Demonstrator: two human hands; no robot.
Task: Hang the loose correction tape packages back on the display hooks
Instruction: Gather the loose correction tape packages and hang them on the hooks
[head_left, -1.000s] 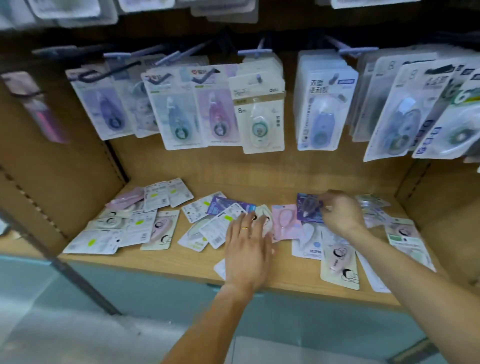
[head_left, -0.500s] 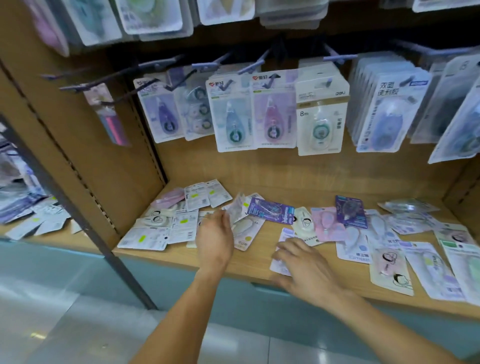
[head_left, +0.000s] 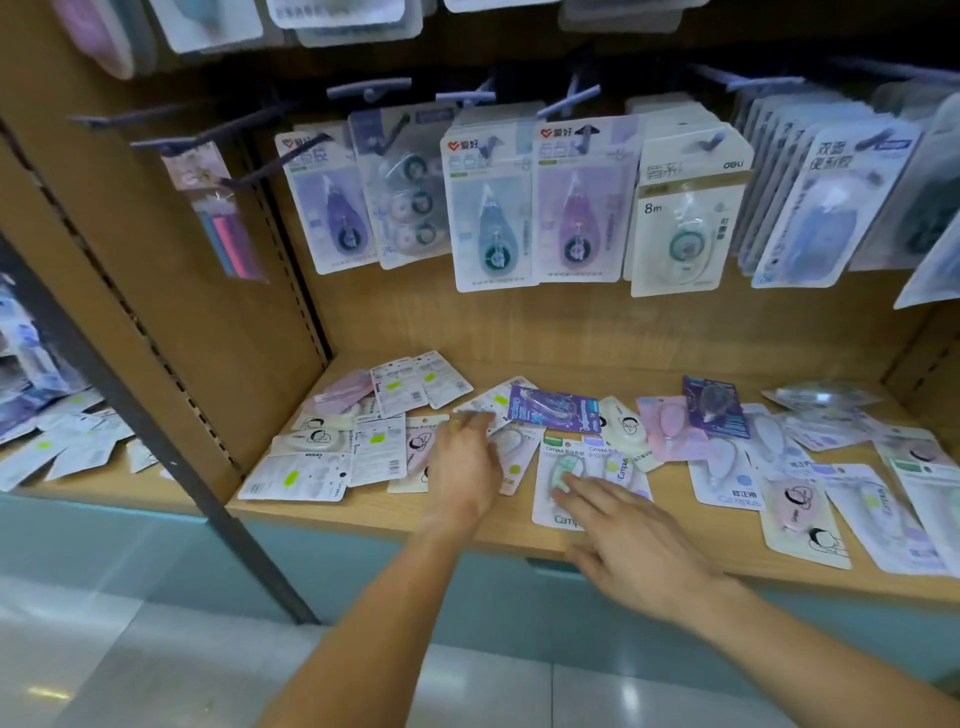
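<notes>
We see a dark metal upright (head_left: 171, 457) slanting across the near left, a pale tiled floor (head_left: 130, 670) catching ceiling light below it, and a slim clear packet of pink and blue pens (head_left: 228, 239) hanging at the far left against a wooden side panel (head_left: 171, 291).

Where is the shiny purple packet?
The purple packet lies flat on the wooden shelf near the middle, just behind the left hand and beside a cream packet.
</notes>
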